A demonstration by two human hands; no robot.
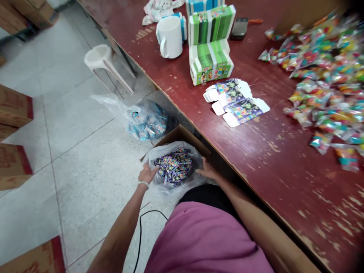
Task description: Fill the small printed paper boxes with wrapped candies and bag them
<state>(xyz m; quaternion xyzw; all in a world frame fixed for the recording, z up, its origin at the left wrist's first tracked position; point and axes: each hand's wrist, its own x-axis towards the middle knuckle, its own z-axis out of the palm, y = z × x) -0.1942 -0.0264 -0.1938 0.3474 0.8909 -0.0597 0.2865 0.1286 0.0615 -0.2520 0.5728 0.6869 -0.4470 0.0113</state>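
Observation:
Down by the table's edge, a clear plastic bag lies spread inside a cardboard box. Many small purple, multicoloured wrapped packets fill the bag. My left hand grips the bag's left rim, its thumb toward the packets. On the opposite side my right hand holds the right rim, thumb and fingers partly apart around the plastic. Neither hand has a packet in it. Some fingertips are hidden by the plastic.
The red table bears flat printed cartons, green carton stacks, a white mug and many candy bags. On the floor are a blue-packet bag, a white stool, a black cable and boxes.

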